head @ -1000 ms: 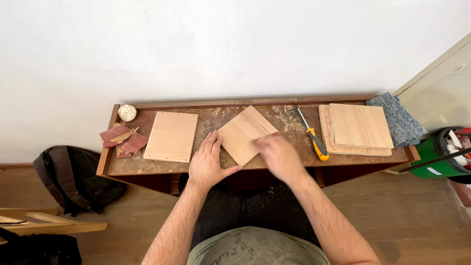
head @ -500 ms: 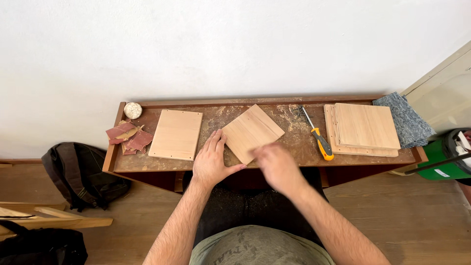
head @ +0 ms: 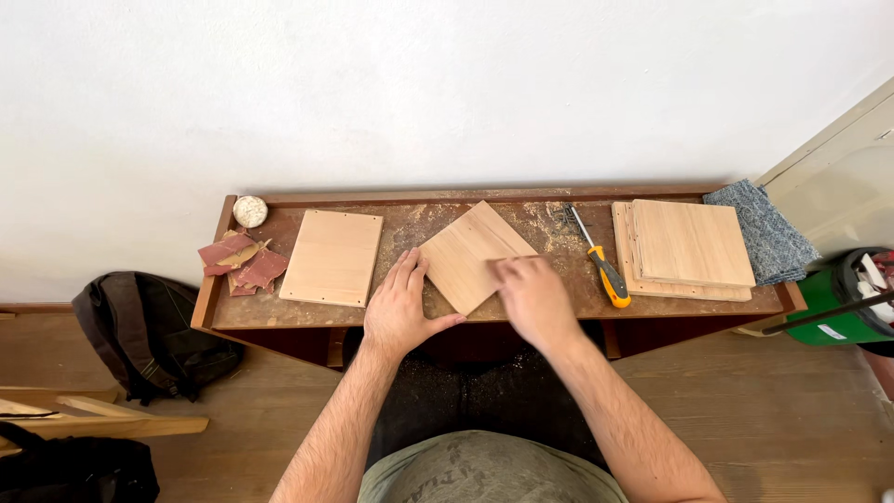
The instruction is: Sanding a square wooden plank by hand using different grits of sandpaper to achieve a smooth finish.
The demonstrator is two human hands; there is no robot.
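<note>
Head view: left hand (head: 399,312) lies flat, steadying the diagonal panel (head: 470,251); right hand (head: 533,300), fingers curled, presses its right edge.

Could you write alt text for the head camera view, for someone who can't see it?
Two hands, left and right, press on a tilted board on a dusty bench. Beside it lie another board, sandpaper scraps, a screwdriver and stacked boards.

Both forearms reach forward from the near edge of the workbench, bare to the elbow. The left hand (head: 402,312) lies flat, palm down, fingers together pointing toward the far edge, thumb spread out to the right. The right hand (head: 533,300) is palm down too, fingers curled loosely, slightly blurred.
</note>
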